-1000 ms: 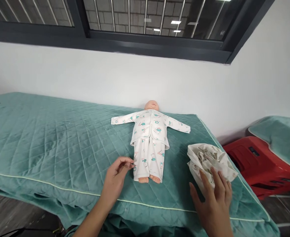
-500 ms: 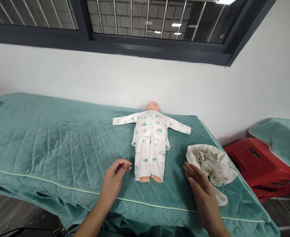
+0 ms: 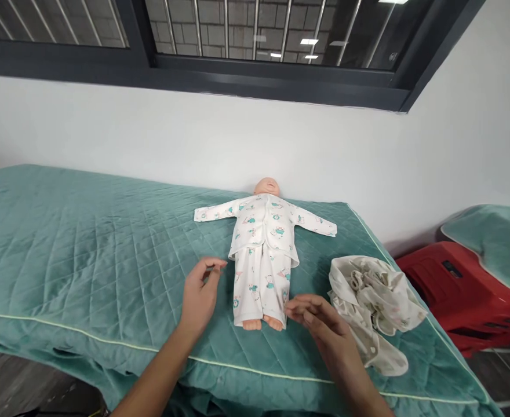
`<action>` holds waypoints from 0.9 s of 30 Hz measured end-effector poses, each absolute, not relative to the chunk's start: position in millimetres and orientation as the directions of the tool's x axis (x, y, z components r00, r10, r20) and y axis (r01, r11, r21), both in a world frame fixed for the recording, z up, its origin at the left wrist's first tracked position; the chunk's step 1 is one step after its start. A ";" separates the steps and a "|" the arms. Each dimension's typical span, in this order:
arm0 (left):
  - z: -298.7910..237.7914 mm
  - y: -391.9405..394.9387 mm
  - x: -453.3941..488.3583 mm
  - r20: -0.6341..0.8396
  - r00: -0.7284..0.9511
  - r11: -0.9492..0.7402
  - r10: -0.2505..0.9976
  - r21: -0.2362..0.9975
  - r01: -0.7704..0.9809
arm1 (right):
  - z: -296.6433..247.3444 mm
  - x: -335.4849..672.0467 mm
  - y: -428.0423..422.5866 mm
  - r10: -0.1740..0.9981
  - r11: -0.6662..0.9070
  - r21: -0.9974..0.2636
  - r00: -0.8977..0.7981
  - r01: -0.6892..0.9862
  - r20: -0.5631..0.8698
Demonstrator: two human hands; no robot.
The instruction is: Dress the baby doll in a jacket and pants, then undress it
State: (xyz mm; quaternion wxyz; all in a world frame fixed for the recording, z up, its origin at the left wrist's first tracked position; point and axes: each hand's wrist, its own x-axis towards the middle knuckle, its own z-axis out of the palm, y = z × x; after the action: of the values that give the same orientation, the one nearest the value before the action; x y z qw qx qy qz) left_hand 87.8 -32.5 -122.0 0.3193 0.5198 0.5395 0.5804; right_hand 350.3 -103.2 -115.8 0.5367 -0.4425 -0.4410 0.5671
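Note:
A baby doll (image 3: 266, 186) lies on its back with its arms spread, its bare feet showing at the trouser hems. It wears a white printed jacket (image 3: 264, 226) and matching trousers (image 3: 269, 284). My left hand (image 3: 200, 292) hovers beside the doll's left-of-picture leg, fingers curved, a gap between thumb and forefinger, holding nothing. Over by the opposite trouser leg is my right hand (image 3: 322, 330), its fingers loosely bent and empty; its fingertips are at the cuff, and I cannot tell whether they touch. A crumpled pile of off-white cloth (image 3: 379, 301) lies right of that hand.
Green quilted padding (image 3: 107, 260) covers the bed under the doll. A white wall (image 3: 150, 133) and a dark window frame (image 3: 259, 81) stand behind it. To the right is a red plastic stool (image 3: 459, 289) beside another green cover (image 3: 498, 243).
My right hand has moved left, from the crumpled cloth to the doll's trouser leg. My left hand has risen slightly along the other leg. The view has shifted a little.

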 end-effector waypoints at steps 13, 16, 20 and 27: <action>-55.9 169.6 150.1 0.445 -0.004 -0.419 0.895 0.846 0.329 | -56.3 321.4 134.4 0.877 0.434 -0.850 0.353 -0.297 0.325; -60.5 188.0 155.3 0.396 0.058 -0.394 0.917 0.868 0.303 | -85.7 328.1 153.8 0.829 0.412 -0.904 0.458 -0.115 0.320; -70.2 195.4 159.9 0.418 0.149 -0.444 0.896 0.834 0.327 | -101.5 331.7 157.6 0.851 0.319 -0.942 0.406 0.105 0.333; -75.2 195.4 159.7 0.420 0.233 -0.478 0.877 0.811 0.337 | -90.9 325.5 156.0 0.907 0.390 -0.817 -0.026 0.425 0.420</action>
State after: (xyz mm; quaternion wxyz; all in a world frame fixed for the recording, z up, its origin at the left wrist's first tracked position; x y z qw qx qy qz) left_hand 159.7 195.4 -75.2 0.2951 0.7275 0.4171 0.4578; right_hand 325.5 156.0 -90.9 0.4922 -0.4950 -0.6729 0.2450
